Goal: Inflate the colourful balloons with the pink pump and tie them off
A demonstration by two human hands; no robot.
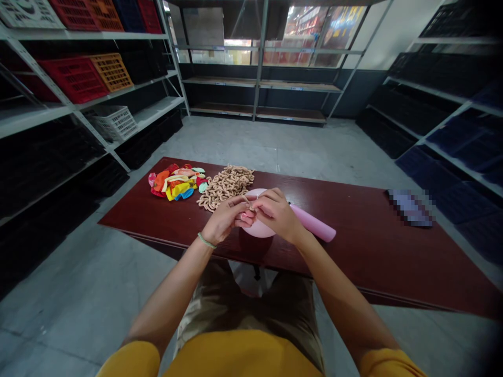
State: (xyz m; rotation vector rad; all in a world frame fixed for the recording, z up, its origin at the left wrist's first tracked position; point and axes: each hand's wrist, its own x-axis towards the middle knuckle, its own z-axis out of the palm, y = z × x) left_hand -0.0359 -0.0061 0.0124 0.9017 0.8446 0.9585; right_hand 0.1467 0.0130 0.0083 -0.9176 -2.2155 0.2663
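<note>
A pale pink inflated balloon (257,230) is held in front of me over the table, its neck end towards my fingers. My left hand (228,214), with a green band at the wrist, is closed around the balloon's pink neck. From the other side, my right hand (277,212) pinches at the same spot, fingertips pressed together. A short piece of tan cord (248,200) shows between the two hands; its wrapping around the neck is partly hidden by fingers. Just beyond lies a heap of tan cord (231,183). A pink tube-shaped balloon pump (314,222) rests to the right.
Uninflated balloons in several colours (178,180) are piled on the left of the dark red table (365,251). A blurred-out flat object (411,208) lies at the right. Shelves with red crates (74,78) and a white crate (116,123) line the left side.
</note>
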